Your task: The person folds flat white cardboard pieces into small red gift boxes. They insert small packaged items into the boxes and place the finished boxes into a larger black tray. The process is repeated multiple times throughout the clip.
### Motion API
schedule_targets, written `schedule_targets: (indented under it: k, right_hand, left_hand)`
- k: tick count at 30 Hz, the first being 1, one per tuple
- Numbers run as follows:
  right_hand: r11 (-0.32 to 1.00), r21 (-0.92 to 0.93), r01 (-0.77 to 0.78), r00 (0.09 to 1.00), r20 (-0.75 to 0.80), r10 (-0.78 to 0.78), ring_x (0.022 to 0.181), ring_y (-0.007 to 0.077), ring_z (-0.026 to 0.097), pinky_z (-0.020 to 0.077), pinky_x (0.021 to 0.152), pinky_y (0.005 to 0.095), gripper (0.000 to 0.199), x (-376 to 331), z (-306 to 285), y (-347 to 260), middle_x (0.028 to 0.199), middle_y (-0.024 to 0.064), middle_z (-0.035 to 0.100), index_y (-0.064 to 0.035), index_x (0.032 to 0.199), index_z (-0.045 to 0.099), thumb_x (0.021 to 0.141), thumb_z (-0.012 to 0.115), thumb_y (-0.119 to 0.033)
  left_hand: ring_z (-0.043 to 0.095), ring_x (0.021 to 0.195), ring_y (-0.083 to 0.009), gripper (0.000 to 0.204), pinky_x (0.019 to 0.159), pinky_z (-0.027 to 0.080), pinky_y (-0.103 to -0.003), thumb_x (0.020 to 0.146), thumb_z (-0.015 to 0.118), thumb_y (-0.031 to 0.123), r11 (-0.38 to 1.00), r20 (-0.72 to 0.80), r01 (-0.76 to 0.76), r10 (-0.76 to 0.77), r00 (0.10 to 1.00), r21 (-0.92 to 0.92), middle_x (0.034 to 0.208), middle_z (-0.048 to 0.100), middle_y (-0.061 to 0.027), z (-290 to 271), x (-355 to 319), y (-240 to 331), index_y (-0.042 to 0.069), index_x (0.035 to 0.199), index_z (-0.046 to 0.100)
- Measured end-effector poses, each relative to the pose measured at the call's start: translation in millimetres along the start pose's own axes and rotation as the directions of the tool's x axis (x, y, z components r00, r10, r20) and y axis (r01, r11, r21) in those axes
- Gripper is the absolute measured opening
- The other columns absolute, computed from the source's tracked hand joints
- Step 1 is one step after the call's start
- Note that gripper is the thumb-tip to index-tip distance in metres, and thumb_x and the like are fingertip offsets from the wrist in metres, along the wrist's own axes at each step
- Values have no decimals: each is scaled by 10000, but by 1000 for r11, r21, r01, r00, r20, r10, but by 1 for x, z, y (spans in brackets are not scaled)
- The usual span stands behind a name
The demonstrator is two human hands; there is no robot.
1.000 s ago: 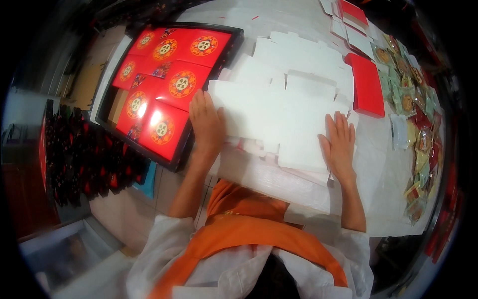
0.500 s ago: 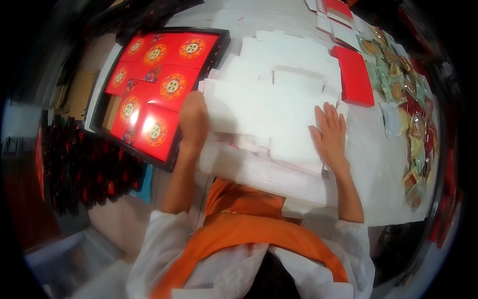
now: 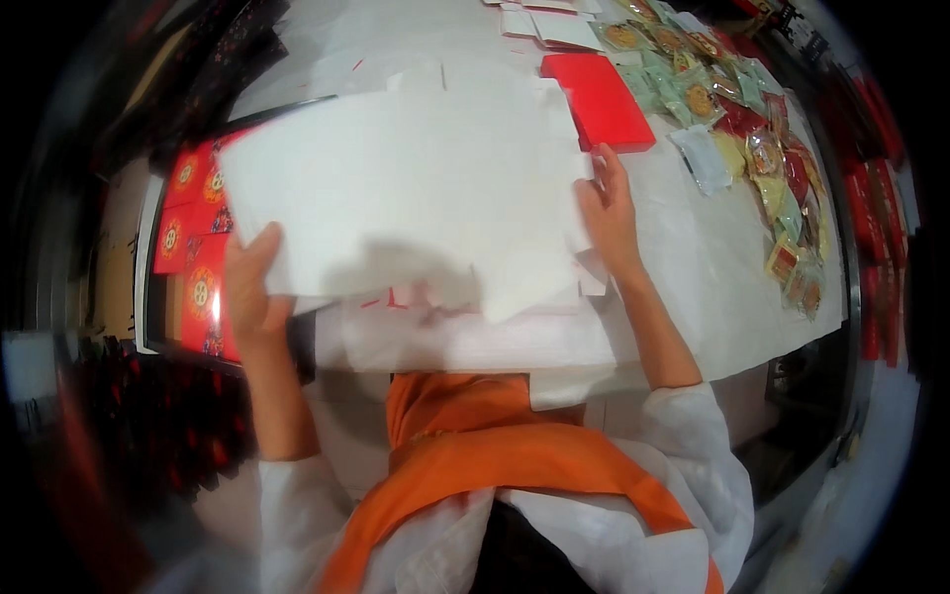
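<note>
The left hand [image 3: 252, 287] and right hand [image 3: 609, 213] each clamp a side edge of a stack of large white die-cut cardboard sheets [image 3: 406, 188], lifted and tilted above the white-covered desk [image 3: 722, 287]. Left lies a black tray of red printed boxes [image 3: 193, 238]; beyond sits a flat red box [image 3: 599, 99], with wrapped pastries [image 3: 782, 178] right.

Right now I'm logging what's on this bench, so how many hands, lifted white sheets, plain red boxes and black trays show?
Hands: 2, left hand and right hand
Lifted white sheet: 1
Plain red box: 1
Black tray: 1
Total: 5
</note>
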State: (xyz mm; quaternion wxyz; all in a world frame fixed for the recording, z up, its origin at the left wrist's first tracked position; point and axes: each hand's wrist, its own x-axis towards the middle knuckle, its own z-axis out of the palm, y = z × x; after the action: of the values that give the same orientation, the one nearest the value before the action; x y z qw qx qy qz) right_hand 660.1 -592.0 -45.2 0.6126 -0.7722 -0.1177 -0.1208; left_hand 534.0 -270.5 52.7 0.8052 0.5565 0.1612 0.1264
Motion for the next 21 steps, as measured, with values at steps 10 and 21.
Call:
schedule_targets:
  k: [10,21]
  right_hand:
    - [909,254,-331,943,96,317,981,104,490,391,844,234,376,7,-31,-13,1120,47,521,-8,1222,447,886,485,-172]
    - [863,256,-435,900,148,410,1101,147,436,356,913,256,449,1,-54,-52,1209,89,456,-5,1277,382,856,495,-114]
  left_hand:
    - [535,999,-229,500,891,400,-333,704,598,201,612,341,-501,368,865,612,1085,545,-179,-38,17,-98,-69,1109,487]
    - [525,987,-221,420,843,439,-325,772,485,119,992,231,-118,126,965,-50,1080,535,-127,-8,-6,-61,-40,1159,443]
